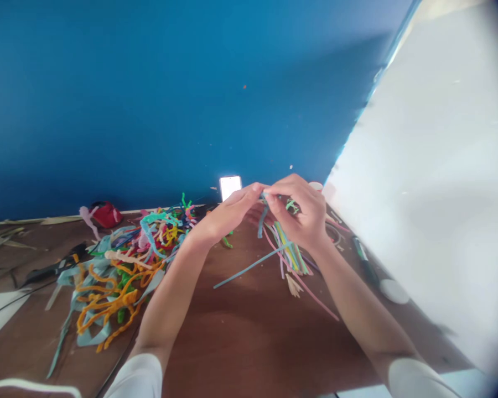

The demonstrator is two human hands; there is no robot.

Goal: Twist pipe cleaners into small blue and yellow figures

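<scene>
Both hands meet above the middle of the table. A blue-grey pipe cleaner (pixel 263 222) is pinched between them, one end hanging down. My left hand (pixel 243 203) comes in from the left, its thumb and fingers closed on the piece. From the right, my right hand (pixel 299 207) pinches the same piece at the top with thumb and forefinger. Below my right hand lies a bundle of pastel pipe cleaners (pixel 292 251) in yellow, green, white and purple. A loose blue pipe cleaner (pixel 249 269) and a pink pipe cleaner (pixel 313 296) stick out from it.
A tangled heap of coloured pipe cleaners (pixel 120 265) covers the left of the brown table (pixel 240 342). Behind my hands a lit phone (pixel 230 187) leans at the blue wall (pixel 182 99). A red object (pixel 107 214) and a black tool (pixel 52 271) lie left; a white round item (pixel 394 291) lies right.
</scene>
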